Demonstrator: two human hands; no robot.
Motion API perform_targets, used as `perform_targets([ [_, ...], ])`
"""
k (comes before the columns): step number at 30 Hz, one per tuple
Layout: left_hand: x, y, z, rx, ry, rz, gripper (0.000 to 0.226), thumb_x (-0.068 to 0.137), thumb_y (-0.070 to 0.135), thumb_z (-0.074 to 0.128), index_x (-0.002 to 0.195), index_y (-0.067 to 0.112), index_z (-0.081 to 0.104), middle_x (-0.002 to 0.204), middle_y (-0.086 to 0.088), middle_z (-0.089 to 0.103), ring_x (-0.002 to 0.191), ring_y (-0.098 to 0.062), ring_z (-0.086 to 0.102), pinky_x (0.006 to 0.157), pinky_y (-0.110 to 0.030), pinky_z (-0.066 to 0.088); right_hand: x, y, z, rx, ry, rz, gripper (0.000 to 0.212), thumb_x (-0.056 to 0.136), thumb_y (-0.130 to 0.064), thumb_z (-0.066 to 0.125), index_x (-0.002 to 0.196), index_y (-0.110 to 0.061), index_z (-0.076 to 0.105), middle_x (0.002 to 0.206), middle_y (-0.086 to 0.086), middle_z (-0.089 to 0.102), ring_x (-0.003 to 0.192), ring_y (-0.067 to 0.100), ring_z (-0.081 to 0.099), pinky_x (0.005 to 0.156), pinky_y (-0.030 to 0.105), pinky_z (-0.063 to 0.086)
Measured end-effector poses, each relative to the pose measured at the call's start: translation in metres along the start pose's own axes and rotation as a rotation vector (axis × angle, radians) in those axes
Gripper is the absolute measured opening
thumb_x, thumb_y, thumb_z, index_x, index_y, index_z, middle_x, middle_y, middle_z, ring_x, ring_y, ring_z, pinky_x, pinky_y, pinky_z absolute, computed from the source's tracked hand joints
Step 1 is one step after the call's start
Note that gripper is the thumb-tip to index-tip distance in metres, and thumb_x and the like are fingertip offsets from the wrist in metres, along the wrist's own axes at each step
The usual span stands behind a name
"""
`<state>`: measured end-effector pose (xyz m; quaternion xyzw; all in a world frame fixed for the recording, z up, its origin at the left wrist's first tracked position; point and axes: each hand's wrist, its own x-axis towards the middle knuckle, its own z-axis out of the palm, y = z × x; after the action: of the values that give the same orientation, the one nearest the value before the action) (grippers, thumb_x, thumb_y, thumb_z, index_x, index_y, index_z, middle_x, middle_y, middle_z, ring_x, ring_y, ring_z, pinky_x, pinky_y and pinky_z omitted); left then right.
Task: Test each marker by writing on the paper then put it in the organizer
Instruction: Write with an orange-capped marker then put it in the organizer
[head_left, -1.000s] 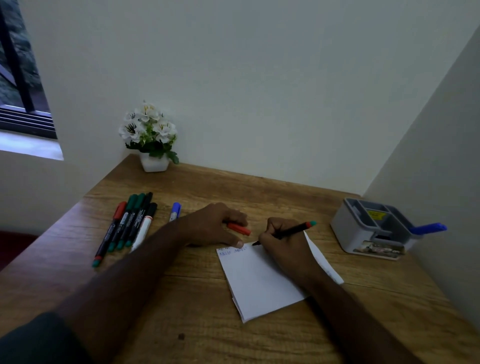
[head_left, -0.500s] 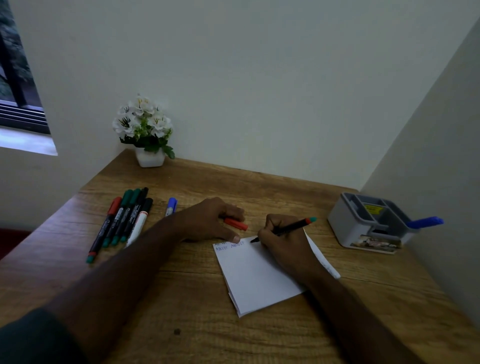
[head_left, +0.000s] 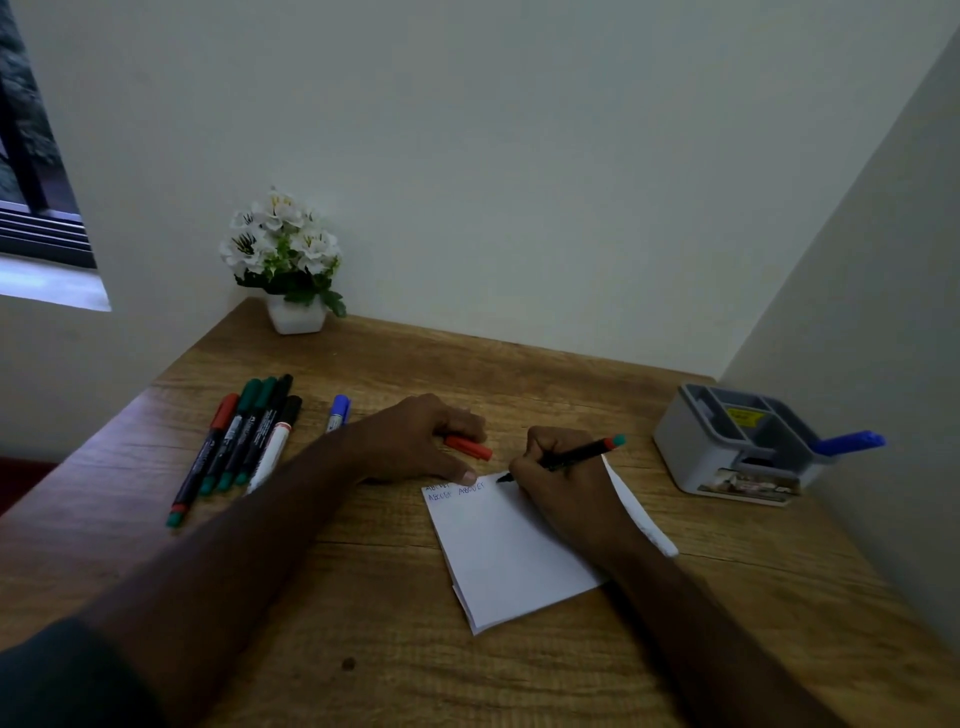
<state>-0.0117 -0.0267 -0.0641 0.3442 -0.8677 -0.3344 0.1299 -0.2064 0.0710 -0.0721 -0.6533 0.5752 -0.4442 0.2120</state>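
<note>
Two hands work on the wooden surface: the right hand pinches a slim black marker, tip on the white paper. The left hand clasps a red cap beside the sheet's top corner; the grey plastic organizer sits well right.

This looks like a small study corner in a home or a plain office. A wooden tabletop is fitted into the angle of two bare pale walls, with a window at the left edge. A small white pot of white flowers stands at the back. Stationery lies about: a row of markers, a folded sheet of paper and a grey desk organizer. The light is dim, so finer detail is hard to read.
</note>
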Motion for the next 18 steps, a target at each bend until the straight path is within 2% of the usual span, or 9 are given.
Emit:
perform_targets([
  [7, -0.0005, 0.0007, 0.0002, 0.018, 0.0, 0.028, 0.062, 0.079, 0.034, 0.078, 0.136, 0.025, 0.056, 0.151, 0.009, 0.043, 0.14, -0.007, 0.034, 0.108, -0.021, 0.022, 0.0001, 0.0021, 0.0003, 0.069, 0.019, 0.009, 0.034, 0.079, 0.006, 0.061, 0.052, -0.009, 0.046, 0.052, -0.008, 0.047, 0.052, 0.003, 0.044, 0.05, 0.02, 0.037],
  [12, 0.0003, 0.0004, -0.0004, 0.015, -0.001, 0.014, 0.063, 0.079, 0.035, 0.079, 0.137, 0.027, 0.055, 0.151, 0.01, 0.042, 0.141, -0.007, 0.034, 0.112, -0.025, 0.023, 0.0013, 0.0024, 0.0019, 0.044, 0.006, 0.004, 0.029, 0.08, 0.002, 0.061, 0.055, -0.002, 0.047, 0.054, -0.001, 0.049, 0.054, 0.007, 0.046, 0.051, 0.026, 0.039],
  [14, 0.0002, 0.0006, -0.0002, 0.022, -0.003, 0.017, 0.064, 0.078, 0.035, 0.079, 0.137, 0.027, 0.055, 0.151, 0.01, 0.043, 0.141, -0.008, 0.034, 0.114, -0.027, 0.023, 0.0013, 0.0032, 0.0011, 0.051, 0.015, 0.007, 0.028, 0.08, 0.003, 0.062, 0.056, 0.001, 0.047, 0.054, -0.001, 0.049, 0.053, 0.006, 0.046, 0.051, 0.024, 0.039],
  [18, 0.0005, -0.0002, -0.0001, 0.016, -0.001, 0.018, 0.064, 0.078, 0.035, 0.079, 0.136, 0.026, 0.055, 0.151, 0.008, 0.042, 0.141, -0.007, 0.033, 0.115, -0.028, 0.024, 0.0007, 0.0028, 0.0007, 0.064, 0.025, 0.014, 0.032, 0.079, 0.004, 0.062, 0.053, -0.008, 0.046, 0.052, -0.007, 0.048, 0.052, 0.003, 0.044, 0.051, 0.022, 0.037],
])
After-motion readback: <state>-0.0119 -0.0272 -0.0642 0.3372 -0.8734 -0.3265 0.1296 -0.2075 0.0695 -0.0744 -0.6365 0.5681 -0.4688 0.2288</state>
